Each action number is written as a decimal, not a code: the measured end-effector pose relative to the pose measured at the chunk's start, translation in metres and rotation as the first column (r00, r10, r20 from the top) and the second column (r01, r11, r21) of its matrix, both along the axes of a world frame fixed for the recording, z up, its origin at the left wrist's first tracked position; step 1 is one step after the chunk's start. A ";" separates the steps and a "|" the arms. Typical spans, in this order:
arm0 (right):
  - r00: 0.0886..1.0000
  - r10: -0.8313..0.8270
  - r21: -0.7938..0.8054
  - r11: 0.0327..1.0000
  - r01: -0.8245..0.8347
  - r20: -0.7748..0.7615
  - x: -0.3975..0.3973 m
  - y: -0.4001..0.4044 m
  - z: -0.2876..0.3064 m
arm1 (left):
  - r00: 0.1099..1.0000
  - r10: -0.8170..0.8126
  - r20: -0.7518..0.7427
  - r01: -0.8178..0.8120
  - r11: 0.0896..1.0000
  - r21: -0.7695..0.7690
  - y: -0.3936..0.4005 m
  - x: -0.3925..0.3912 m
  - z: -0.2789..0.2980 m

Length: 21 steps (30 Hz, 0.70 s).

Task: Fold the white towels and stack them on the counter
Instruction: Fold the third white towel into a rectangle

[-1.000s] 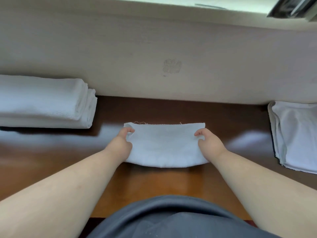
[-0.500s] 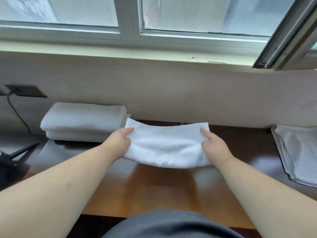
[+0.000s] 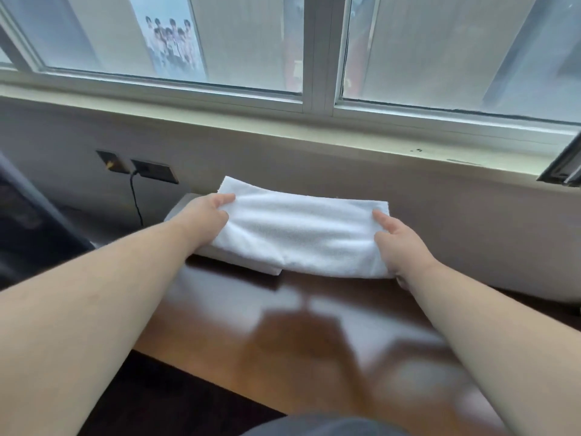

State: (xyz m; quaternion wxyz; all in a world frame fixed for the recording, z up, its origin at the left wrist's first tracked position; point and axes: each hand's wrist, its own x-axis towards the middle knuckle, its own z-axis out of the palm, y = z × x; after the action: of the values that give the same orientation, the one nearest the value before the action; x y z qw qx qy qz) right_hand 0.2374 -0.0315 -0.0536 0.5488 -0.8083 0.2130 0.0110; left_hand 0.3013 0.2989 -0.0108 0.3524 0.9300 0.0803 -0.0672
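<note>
A folded white towel (image 3: pixel 301 231) is held off the wooden counter (image 3: pixel 314 335), over the stack of folded white towels (image 3: pixel 251 265) against the wall. My left hand (image 3: pixel 206 220) grips its left end, thumb on top. My right hand (image 3: pixel 399 250) grips its right end, thumb on top and fingers underneath. The towel's left part covers most of the stack; only the stack's front edge and left corner show. Its right part hangs past the stack, above bare counter.
A wall with two dark socket plates (image 3: pixel 154 171) and a black cable (image 3: pixel 136 199) stands behind the stack. A window sill (image 3: pixel 345 146) runs above. A dark object (image 3: pixel 28 221) stands at the far left. My grey clothing (image 3: pixel 330 426) shows at the bottom.
Both hands have lifted the folded towel from the counter's middle and carried it left, over the stack. The view has swung left and up; the unfolded towels at the right have left the frame.
</note>
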 end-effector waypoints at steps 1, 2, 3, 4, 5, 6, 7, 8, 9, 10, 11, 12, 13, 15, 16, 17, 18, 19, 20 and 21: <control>1.000 0.005 0.010 1.000 -0.006 0.008 0.006 0.005 0.001 | 1.000 0.010 0.002 -0.010 1.000 -0.007 0.007 0.003 0.002; 1.000 0.008 0.016 1.000 -0.008 0.016 0.013 0.011 0.002 | 1.000 0.015 0.007 -0.014 1.000 -0.014 0.014 0.009 0.003; 1.000 0.010 0.019 1.000 -0.010 0.021 0.019 0.018 0.003 | 1.000 0.012 0.017 -0.012 1.000 -0.014 0.022 0.015 0.005; 1.000 0.007 0.022 1.000 -0.007 0.026 0.026 0.026 0.003 | 1.000 0.004 0.027 -0.004 1.000 -0.012 0.030 0.022 0.007; 0.999 0.001 0.026 1.000 -0.002 0.036 0.033 0.034 0.002 | 1.000 0.003 0.027 -0.002 1.000 -0.014 0.038 0.030 0.007; 0.999 -0.005 0.032 0.999 0.004 0.046 0.042 0.043 0.001 | 1.000 0.002 0.027 -0.002 1.000 -0.021 0.047 0.040 0.008; 0.998 -0.010 0.036 0.999 0.008 0.054 0.050 0.053 0.000 | 1.000 0.003 0.025 -0.002 1.000 -0.028 0.057 0.050 0.008; 0.998 -0.015 0.042 0.999 0.013 0.058 0.058 0.063 -0.002 | 1.000 0.001 0.026 0.000 1.000 -0.031 0.067 0.061 0.008; 0.998 -0.020 0.056 0.998 0.017 0.057 0.066 0.074 -0.005 | 1.000 -0.005 0.025 0.006 1.000 -0.029 0.077 0.072 0.006; 0.998 -0.030 0.075 0.997 0.027 0.046 0.075 0.086 -0.008 | 1.000 -0.015 0.018 0.015 1.000 -0.020 0.087 0.084 0.005; 0.999 -0.041 0.088 0.995 0.038 0.031 0.082 0.097 -0.011 | 1.000 -0.026 0.006 0.026 1.000 -0.007 0.097 0.096 0.003; 0.999 -0.050 0.096 0.994 0.048 0.018 0.089 0.109 -0.014 | 0.999 -0.042 -0.009 0.042 0.999 0.004 0.108 0.108 0.000; 0.998 -0.056 0.101 0.993 0.055 0.011 0.096 0.120 -0.017 | 0.998 -0.063 -0.023 0.063 0.998 0.014 0.119 0.120 -0.005; 0.998 -0.065 0.104 0.993 0.064 0.008 0.110 0.141 -0.024 | 0.994 -0.095 -0.045 0.096 0.995 0.021 0.141 0.146 -0.015; 0.997 -0.072 0.102 0.992 0.071 0.003 0.118 0.151 -0.027 | 0.993 -0.105 -0.055 0.106 0.994 0.017 0.150 0.158 -0.021; 0.997 -0.080 0.096 0.992 0.080 -0.004 0.125 0.160 -0.030 | 0.991 -0.118 -0.065 0.120 0.993 0.018 0.158 0.170 -0.026; 0.996 -0.085 0.086 0.993 0.086 -0.008 0.132 0.168 -0.033 | 0.988 -0.135 -0.070 0.136 0.990 0.022 0.164 0.181 -0.032; 0.996 -0.084 0.074 0.994 0.084 -0.009 0.139 0.174 -0.037 | 0.986 -0.151 -0.070 0.153 0.988 0.024 0.169 0.190 -0.038; 0.997 -0.078 0.056 0.995 0.078 -0.007 0.146 0.180 -0.041 | 0.984 -0.165 -0.068 0.167 0.986 0.026 0.173 0.199 -0.044; 0.997 -0.072 0.040 0.997 0.072 -0.007 0.153 0.184 -0.046 | 0.982 -0.175 -0.070 0.177 0.984 0.028 0.176 0.207 -0.049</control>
State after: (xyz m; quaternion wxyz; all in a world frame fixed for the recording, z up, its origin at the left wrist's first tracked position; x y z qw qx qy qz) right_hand 0.3903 0.1525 -0.0997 0.5644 -0.7888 0.2433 -0.0024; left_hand 0.5081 0.4746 -0.0602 0.3262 0.9366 0.0108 -0.1278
